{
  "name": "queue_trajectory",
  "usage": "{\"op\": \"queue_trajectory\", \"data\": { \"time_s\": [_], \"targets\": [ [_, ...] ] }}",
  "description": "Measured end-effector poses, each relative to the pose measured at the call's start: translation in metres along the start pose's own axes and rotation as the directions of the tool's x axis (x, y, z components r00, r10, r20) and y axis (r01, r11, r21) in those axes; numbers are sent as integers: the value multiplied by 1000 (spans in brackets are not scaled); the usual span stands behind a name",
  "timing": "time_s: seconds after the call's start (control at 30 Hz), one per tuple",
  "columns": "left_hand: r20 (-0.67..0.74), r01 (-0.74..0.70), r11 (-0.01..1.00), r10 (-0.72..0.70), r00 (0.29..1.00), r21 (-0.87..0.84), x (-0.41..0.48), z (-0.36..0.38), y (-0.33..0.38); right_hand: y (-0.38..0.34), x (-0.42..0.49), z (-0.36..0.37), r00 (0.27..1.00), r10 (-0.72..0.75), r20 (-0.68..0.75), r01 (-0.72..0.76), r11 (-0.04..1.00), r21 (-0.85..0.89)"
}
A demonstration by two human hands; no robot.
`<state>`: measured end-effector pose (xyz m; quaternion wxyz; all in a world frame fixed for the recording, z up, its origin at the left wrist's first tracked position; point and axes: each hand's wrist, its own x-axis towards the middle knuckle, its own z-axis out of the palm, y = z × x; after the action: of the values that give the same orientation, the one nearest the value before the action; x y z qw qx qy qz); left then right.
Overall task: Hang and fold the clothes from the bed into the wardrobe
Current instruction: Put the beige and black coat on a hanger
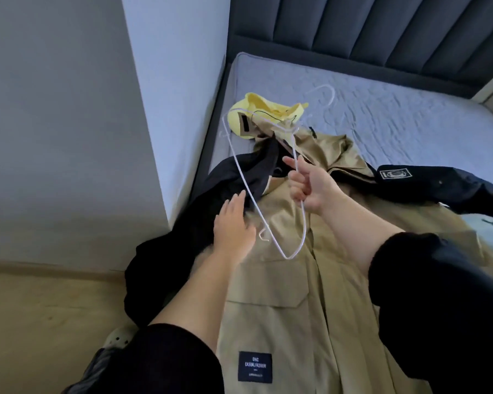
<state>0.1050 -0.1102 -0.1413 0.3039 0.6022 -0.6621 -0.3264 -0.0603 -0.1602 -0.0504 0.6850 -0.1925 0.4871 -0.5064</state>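
Our right hand (310,186) grips a white wire hanger (304,226), fingers curled round one wire, and holds it above the khaki jacket (282,294). Our left hand (234,223) has its fingers straight and close together, lying flat where the khaki jacket meets a black garment (165,265). The jacket lies spread front-up on the bed (382,109), and the black garment spills over the bed's edge. A yellow garment (256,109) lies beyond the collar, a second white hanger (329,95) just beside it, and a dark headboard (367,29) stands behind
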Motion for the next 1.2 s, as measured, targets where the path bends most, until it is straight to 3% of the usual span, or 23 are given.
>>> {"op": "queue_trajectory", "data": {
  "time_s": [0.1,0.17,0.23,0.3,0.43,0.6,0.7,0.83,0.97,1.03,1.1,1.2],
  "targets": [
    [114,-55,942,18,993,330,-8,12,1,10,-4,-58,972,-15,-234,-51,961,-274],
    [155,-45,920,-17,988,388,-11,16,3,15,-5,-94,895,-147,-421,-132,815,-564],
    [154,-32,915,-33,988,402,-12,18,5,18,-6,-124,801,-347,-488,-192,623,-758],
    [138,-26,909,-34,990,416,-11,21,5,22,-7,-146,724,-495,-481,-228,486,-844],
    [89,-37,901,-2,996,432,-12,26,-1,50,-2,-165,654,-670,-353,-307,191,-932],
    [-120,-130,924,184,976,361,-13,32,5,81,13,-173,644,-712,-278,-381,17,-924],
    [-118,-290,879,357,927,378,-5,39,13,88,24,-180,688,-684,-241,-381,-58,-923],
    [-9,-467,774,520,854,427,19,54,30,97,35,-188,703,-674,-227,-383,-90,-919],
    [140,-541,705,544,827,459,58,66,49,105,42,-189,686,-693,-221,-405,-111,-908],
    [183,-467,796,430,884,385,79,70,62,106,43,-190,690,-688,-224,-406,-111,-907],
    [227,-270,926,212,951,266,100,72,76,106,43,-190,688,-693,-218,-393,-103,-914],
    [262,1,1000,-6,965,19,130,72,90,105,41,-190,679,-705,-204,-351,-67,-934]
  ]
}}
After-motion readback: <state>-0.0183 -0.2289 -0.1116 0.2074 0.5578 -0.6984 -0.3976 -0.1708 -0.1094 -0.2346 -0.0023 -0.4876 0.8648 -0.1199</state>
